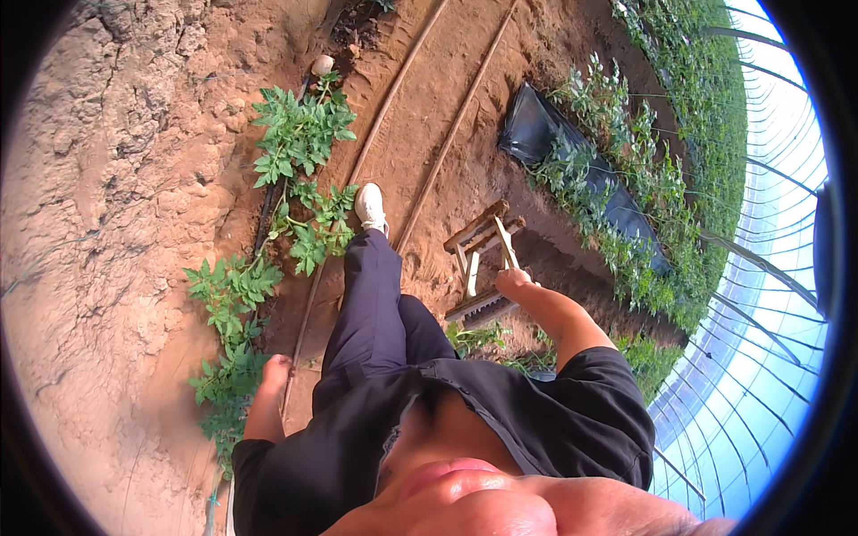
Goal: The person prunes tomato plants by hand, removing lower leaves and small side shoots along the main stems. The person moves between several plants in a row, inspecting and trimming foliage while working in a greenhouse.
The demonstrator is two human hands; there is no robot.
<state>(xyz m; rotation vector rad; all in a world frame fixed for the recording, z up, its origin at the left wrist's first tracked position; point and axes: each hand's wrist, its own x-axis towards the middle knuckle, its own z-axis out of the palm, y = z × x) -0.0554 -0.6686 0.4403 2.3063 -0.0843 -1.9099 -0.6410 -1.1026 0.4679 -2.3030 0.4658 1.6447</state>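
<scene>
My right hand [515,283] grips a pale bar of a small wooden frame [474,271], which looks like a low stool. The frame is held out to my right, tilted, over the soil. On the other side, my left hand [277,370] hangs low beside leafy young plants, which look like tomato plants [231,298]. Its fingers are mostly hidden, so I cannot tell whether they hold anything. Close by that hand runs a thin brown pipe [310,311].
Two pipes [446,144] run along the soil path, with my white shoe [371,206] beside one. Cracked earth [120,174] rises at left. Black plastic sheeting [586,157] and dense plants [710,120] line the right, under a ribbed greenhouse cover [771,375]. A pale round object [322,65] lies ahead.
</scene>
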